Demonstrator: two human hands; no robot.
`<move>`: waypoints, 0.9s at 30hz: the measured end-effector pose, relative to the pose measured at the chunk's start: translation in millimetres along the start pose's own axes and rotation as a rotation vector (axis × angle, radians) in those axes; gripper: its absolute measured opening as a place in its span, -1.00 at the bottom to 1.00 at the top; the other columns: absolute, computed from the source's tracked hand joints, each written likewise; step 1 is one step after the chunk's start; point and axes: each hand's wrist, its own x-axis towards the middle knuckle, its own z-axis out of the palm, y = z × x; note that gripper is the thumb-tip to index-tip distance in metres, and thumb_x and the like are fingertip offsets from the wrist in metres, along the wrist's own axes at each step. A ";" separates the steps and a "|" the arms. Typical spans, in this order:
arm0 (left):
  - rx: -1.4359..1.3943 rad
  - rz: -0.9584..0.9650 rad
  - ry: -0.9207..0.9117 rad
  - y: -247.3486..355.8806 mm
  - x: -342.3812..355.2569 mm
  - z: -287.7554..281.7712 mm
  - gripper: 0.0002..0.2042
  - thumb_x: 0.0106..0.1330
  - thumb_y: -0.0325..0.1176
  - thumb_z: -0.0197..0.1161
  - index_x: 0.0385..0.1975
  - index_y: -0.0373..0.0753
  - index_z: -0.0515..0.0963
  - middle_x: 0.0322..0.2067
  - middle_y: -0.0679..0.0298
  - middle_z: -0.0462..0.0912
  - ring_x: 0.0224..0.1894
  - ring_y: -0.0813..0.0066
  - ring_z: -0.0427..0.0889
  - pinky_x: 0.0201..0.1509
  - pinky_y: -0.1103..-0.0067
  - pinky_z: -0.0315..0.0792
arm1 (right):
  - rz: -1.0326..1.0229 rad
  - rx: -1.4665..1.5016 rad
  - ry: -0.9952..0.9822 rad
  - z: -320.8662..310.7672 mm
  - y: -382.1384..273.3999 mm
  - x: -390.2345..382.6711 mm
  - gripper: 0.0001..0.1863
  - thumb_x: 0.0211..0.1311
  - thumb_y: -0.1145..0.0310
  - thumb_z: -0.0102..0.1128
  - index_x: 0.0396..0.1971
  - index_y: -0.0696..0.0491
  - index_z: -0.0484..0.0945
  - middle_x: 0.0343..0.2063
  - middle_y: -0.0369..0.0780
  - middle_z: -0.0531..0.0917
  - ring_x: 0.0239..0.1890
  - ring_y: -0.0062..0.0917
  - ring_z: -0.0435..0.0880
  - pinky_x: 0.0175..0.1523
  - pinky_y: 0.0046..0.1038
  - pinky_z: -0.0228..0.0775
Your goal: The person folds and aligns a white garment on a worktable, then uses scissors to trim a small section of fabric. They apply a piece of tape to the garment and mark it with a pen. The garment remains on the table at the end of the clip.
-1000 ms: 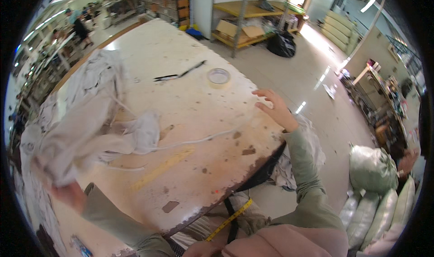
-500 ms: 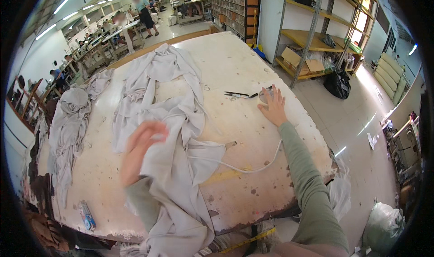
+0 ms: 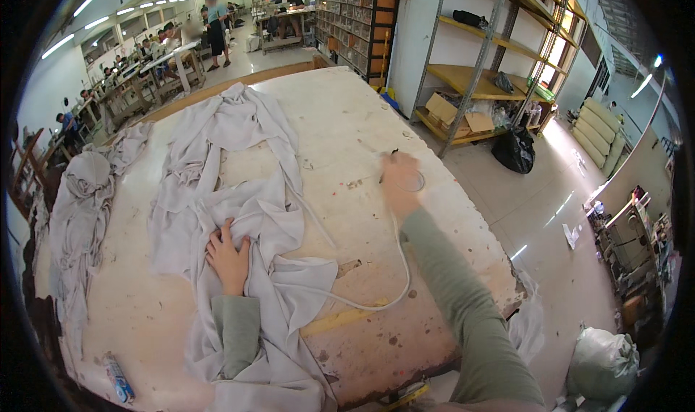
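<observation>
My left hand (image 3: 230,260) lies on crumpled light-grey fabric (image 3: 250,216) on the big stained worktable (image 3: 362,245). Its fingers are spread over the folds. My right hand (image 3: 400,182), smeared by motion, is over the table's right side with its fingers drawn in. Dark ends of something slim stick out of it; the kind is hidden. A round, ring-like roll (image 3: 415,182) shows against this hand; whether it is gripped, I cannot tell. From the fabric, a pale cord (image 3: 405,267) curves up to the right hand.
A second heap of grey fabric (image 3: 87,209) lies at the table's left edge. Near the front left corner is a slim blue-and-white object (image 3: 118,378). Metal shelving (image 3: 463,86), a black bag (image 3: 514,150) and a tied pale sack (image 3: 602,365) stand on the right. People work at far tables.
My left hand has come down onto the fabric. The right hand has moved off its flat spread over the roll and drawn in. The dark slim tools no longer lie on the table.
</observation>
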 end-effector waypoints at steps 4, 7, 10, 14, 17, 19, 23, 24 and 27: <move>0.069 0.002 0.046 4.5 -1.2 -0.6 -0.45 0.21 -0.02 0.17 0.23 0.10 0.31 0.01 0.14 0.40 0.09 0.08 0.35 0.15 0.17 0.17 | 0.042 -0.074 -0.289 -20.2 70.3 -30.4 -0.87 0.09 0.38 0.07 -0.43 0.00 0.61 -0.36 -0.20 0.57 -0.15 -0.32 0.52 -0.04 -0.27 0.27; 0.025 0.031 0.085 7.8 -0.2 -2.7 -0.53 0.31 0.01 0.05 0.21 0.08 0.34 -0.02 0.12 0.41 0.06 0.08 0.37 0.14 0.18 0.18 | -0.183 0.019 -0.388 -2.7 74.1 -46.8 -0.87 0.08 0.37 0.12 -0.40 0.02 0.62 -0.28 -0.15 0.58 -0.13 -0.26 0.56 -0.09 -0.25 0.33; -0.069 -0.023 -0.016 10.1 2.5 -6.9 -0.58 0.39 0.04 -0.07 0.17 0.06 0.39 0.01 0.04 0.41 0.11 0.04 0.37 0.19 0.14 0.16 | -0.187 0.011 -0.071 25.0 76.5 -26.6 -0.83 0.14 0.40 0.11 -0.27 -0.02 0.62 -0.19 -0.20 0.57 -0.09 -0.29 0.54 -0.06 -0.29 0.34; -0.037 -0.017 -0.048 5.1 6.1 -11.7 -0.61 0.41 -0.05 -0.03 0.14 -0.04 0.41 0.00 0.06 0.41 0.07 0.06 0.39 0.18 0.23 0.18 | -0.233 0.501 -0.033 73.0 81.6 33.3 -0.77 0.06 0.45 0.19 -0.23 -0.04 0.62 -0.08 -0.23 0.56 -0.05 -0.30 0.52 0.03 -0.32 0.33; -0.131 0.063 0.115 -2.5 10.0 -12.5 -0.62 0.37 -0.16 0.05 0.14 -0.13 0.40 0.04 0.10 0.42 0.08 0.06 0.37 0.18 0.27 0.19 | -0.301 0.754 -0.284 107.2 87.3 55.9 -0.65 -0.16 0.50 0.33 -0.24 -0.03 0.62 -0.12 -0.20 0.59 -0.05 -0.30 0.54 0.04 -0.34 0.35; -0.113 0.216 0.399 -5.5 11.6 -10.8 -0.58 0.31 -0.27 0.13 0.17 -0.17 0.37 0.09 0.11 0.42 0.12 0.07 0.33 0.18 0.28 0.20 | -0.255 0.871 -0.506 120.3 96.8 61.5 -0.63 -0.13 0.49 0.31 -0.20 -0.04 0.59 -0.22 -0.20 0.64 -0.10 -0.27 0.57 0.00 -0.34 0.38; -0.148 0.078 0.353 -5.4 12.1 -5.4 -0.43 0.18 -0.35 0.22 0.24 -0.18 0.28 0.16 0.11 0.41 0.15 0.07 0.31 0.20 0.28 0.18 | 0.024 0.799 -0.389 100.0 121.8 48.5 -0.76 0.08 0.45 0.19 -0.20 0.07 0.55 -0.29 -0.18 0.66 -0.25 -0.28 0.62 -0.20 -0.38 0.44; -0.178 0.001 0.249 -5.9 12.8 -5.4 -0.40 0.16 -0.35 0.23 0.25 -0.19 0.26 0.16 0.10 0.42 0.14 0.06 0.32 0.20 0.27 0.18 | 0.089 0.813 -0.389 84.4 130.0 45.0 -0.77 0.10 0.44 0.19 -0.20 0.08 0.55 -0.30 -0.18 0.67 -0.28 -0.31 0.63 -0.26 -0.40 0.44; -0.185 -0.088 0.161 -8.1 15.0 -7.8 -0.43 0.14 -0.32 0.26 0.21 -0.16 0.31 0.09 0.08 0.49 0.11 0.07 0.37 0.19 0.27 0.19 | 0.242 0.884 -0.464 23.1 156.0 26.2 -0.78 0.12 0.42 0.18 -0.22 0.13 0.54 -0.36 -0.18 0.67 -0.39 -0.43 0.66 -0.42 -0.48 0.41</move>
